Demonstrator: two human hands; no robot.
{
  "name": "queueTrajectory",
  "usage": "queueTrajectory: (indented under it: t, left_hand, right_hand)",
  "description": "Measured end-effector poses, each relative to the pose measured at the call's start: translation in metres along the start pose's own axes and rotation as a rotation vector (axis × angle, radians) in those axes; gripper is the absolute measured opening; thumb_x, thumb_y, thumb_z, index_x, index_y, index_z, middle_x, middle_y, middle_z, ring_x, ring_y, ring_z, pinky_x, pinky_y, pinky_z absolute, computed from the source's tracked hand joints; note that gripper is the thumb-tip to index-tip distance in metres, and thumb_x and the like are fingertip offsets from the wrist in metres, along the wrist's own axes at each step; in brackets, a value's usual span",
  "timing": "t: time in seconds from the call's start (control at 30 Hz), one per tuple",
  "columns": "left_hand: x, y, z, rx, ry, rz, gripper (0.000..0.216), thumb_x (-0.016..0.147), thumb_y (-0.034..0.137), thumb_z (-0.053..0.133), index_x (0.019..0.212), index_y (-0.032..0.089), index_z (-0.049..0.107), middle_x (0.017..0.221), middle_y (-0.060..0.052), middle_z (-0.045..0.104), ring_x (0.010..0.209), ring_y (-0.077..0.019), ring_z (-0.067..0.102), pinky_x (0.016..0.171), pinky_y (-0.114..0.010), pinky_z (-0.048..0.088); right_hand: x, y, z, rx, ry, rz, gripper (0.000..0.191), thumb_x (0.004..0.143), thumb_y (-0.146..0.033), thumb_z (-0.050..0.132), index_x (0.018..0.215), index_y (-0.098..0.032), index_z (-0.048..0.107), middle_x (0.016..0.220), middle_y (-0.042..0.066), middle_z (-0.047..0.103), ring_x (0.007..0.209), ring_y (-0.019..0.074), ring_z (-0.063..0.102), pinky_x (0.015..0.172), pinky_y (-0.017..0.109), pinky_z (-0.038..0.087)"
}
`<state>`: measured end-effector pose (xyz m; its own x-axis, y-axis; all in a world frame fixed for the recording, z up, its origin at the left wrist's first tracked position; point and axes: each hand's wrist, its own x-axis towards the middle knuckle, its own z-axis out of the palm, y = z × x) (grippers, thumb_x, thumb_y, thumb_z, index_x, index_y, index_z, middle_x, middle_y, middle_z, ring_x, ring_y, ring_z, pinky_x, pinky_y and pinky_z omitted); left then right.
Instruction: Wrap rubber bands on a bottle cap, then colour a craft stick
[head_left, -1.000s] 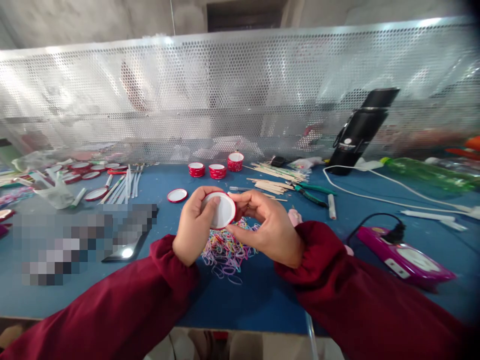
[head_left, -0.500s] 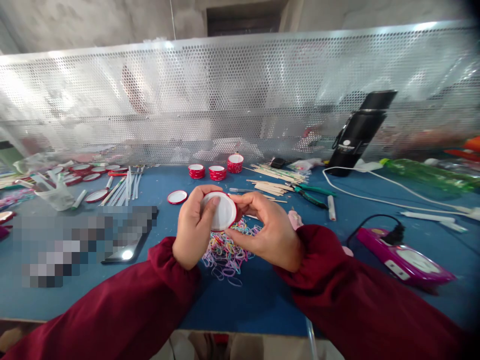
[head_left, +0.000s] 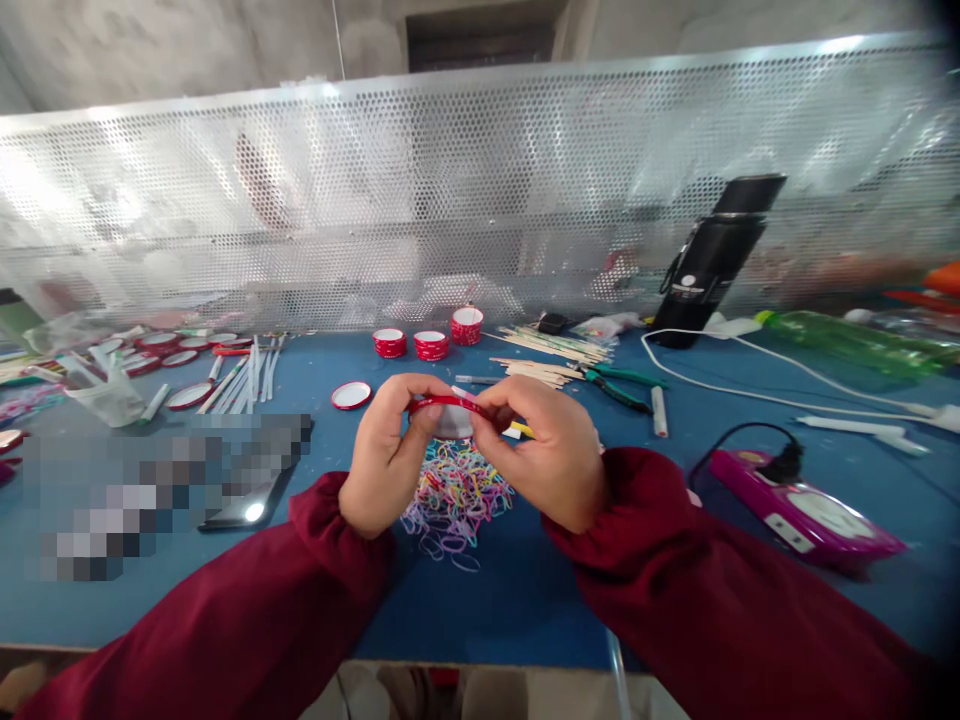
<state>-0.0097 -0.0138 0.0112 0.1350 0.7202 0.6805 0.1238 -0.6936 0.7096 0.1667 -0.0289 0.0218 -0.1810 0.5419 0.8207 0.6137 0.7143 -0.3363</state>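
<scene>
Both my hands hold one red-rimmed white lid (head_left: 448,412) above the blue table (head_left: 525,590). My left hand (head_left: 386,455) pinches its left edge and my right hand (head_left: 544,450) pinches its right edge. The lid is tilted nearly flat, so mostly its red rim shows. A pile of thin coloured rubber bands (head_left: 456,495) lies on the table just under the hands. A small yellow piece (head_left: 521,430) shows by my right fingers. Dark red sleeves cover both arms.
More red lids (head_left: 352,394) and stacked red caps (head_left: 432,344) lie behind the hands. Wooden sticks (head_left: 551,357), green-handled pliers (head_left: 619,385), a black flask (head_left: 716,260), white cables, a pink device (head_left: 806,505) and a phone (head_left: 251,495) surround them. A perforated metal screen (head_left: 450,190) backs the table.
The lid has turned from facing me, white inside showing, to nearly edge-on and flat. Both hands have kept their hold and stayed in place.
</scene>
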Motion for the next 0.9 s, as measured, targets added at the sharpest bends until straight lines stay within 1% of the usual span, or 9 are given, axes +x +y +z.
queueTrajectory:
  t: [0.1,0.2,0.33,0.43,0.5,0.57,0.7,0.8,0.9]
  left_hand:
    - [0.000,0.004,-0.001,0.055,-0.081,0.032,0.018,0.098,0.030,0.058,0.112,0.021,0.066,0.111,-0.009,0.069,0.104,-0.0214,0.065,0.094,-0.034,0.050]
    - [0.000,0.006,-0.001,0.065,-0.103,0.031,0.023,0.097,0.033,0.061,0.114,0.020,0.068,0.114,-0.009,0.070,0.106,-0.0214,0.065,0.093,-0.032,0.051]
    - [0.000,0.005,-0.002,0.050,-0.112,-0.023,0.024,0.098,0.035,0.057,0.112,0.021,0.071,0.112,-0.009,0.072,0.101,-0.0210,0.067,0.083,-0.030,0.055]
    - [0.003,0.003,-0.002,0.057,-0.108,-0.059,0.025,0.099,0.036,0.055,0.110,0.020,0.072,0.104,-0.008,0.074,0.092,-0.0189,0.067,0.080,-0.029,0.054]
    - [0.005,0.000,-0.001,0.037,-0.075,-0.101,0.023,0.098,0.034,0.057,0.107,0.020,0.072,0.098,-0.006,0.074,0.086,-0.0161,0.065,0.077,-0.026,0.053]
    - [0.007,-0.003,-0.001,-0.053,-0.063,-0.201,0.024,0.096,0.037,0.060,0.109,0.019,0.070,0.096,-0.005,0.072,0.080,-0.0137,0.063,0.069,-0.023,0.053]
    - [0.008,-0.008,0.001,-0.307,-0.107,-0.479,0.036,0.091,0.050,0.064,0.107,0.018,0.070,0.080,-0.001,0.065,0.064,-0.0110,0.057,0.048,-0.018,0.047]
    - [0.012,-0.011,0.000,-0.433,0.041,-0.602,0.036,0.086,0.049,0.070,0.100,0.016,0.071,0.073,0.001,0.060,0.056,-0.0082,0.052,0.041,-0.015,0.042]
    - [0.018,-0.010,-0.003,-0.523,0.228,-0.664,0.026,0.085,0.038,0.071,0.100,0.017,0.070,0.077,0.001,0.062,0.054,-0.0064,0.052,0.040,-0.014,0.043]
  right_hand:
    - [0.000,0.002,-0.002,-0.115,0.011,-0.104,0.009,0.087,-0.016,0.061,0.083,-0.023,0.062,0.075,0.001,0.067,0.064,0.0146,0.061,0.062,0.030,0.050]
    - [0.000,0.003,-0.003,-0.173,0.031,-0.177,0.010,0.089,-0.015,0.059,0.083,-0.023,0.062,0.077,0.003,0.067,0.066,0.0160,0.061,0.062,0.032,0.050]
    - [-0.001,0.002,-0.002,-0.127,0.031,-0.150,0.010,0.090,-0.016,0.059,0.087,-0.024,0.064,0.078,0.003,0.067,0.066,0.0155,0.061,0.062,0.031,0.050]
    - [-0.002,0.002,0.000,0.014,-0.002,-0.033,0.006,0.092,-0.023,0.063,0.096,-0.024,0.067,0.080,0.002,0.067,0.068,0.0147,0.062,0.063,0.030,0.052]
    - [-0.003,0.003,0.003,0.150,-0.009,0.088,0.013,0.093,-0.027,0.065,0.104,-0.024,0.068,0.080,0.001,0.067,0.066,0.0135,0.063,0.061,0.029,0.053]
    - [-0.002,0.004,0.005,0.290,-0.007,0.210,0.017,0.092,-0.030,0.067,0.108,-0.023,0.067,0.078,-0.001,0.066,0.061,0.0119,0.063,0.057,0.027,0.053]
    - [0.000,0.008,0.007,0.513,-0.027,0.392,0.023,0.090,-0.039,0.069,0.102,-0.020,0.065,0.076,-0.001,0.067,0.054,0.0116,0.063,0.049,0.025,0.052]
    - [0.003,0.014,0.004,0.458,-0.030,0.411,0.021,0.095,-0.040,0.062,0.101,-0.019,0.065,0.077,0.000,0.069,0.053,0.0115,0.063,0.051,0.026,0.051]
    - [0.005,0.020,0.000,0.139,-0.108,0.306,0.011,0.094,-0.029,0.063,0.093,-0.020,0.070,0.078,0.001,0.070,0.063,0.0127,0.063,0.059,0.027,0.047]
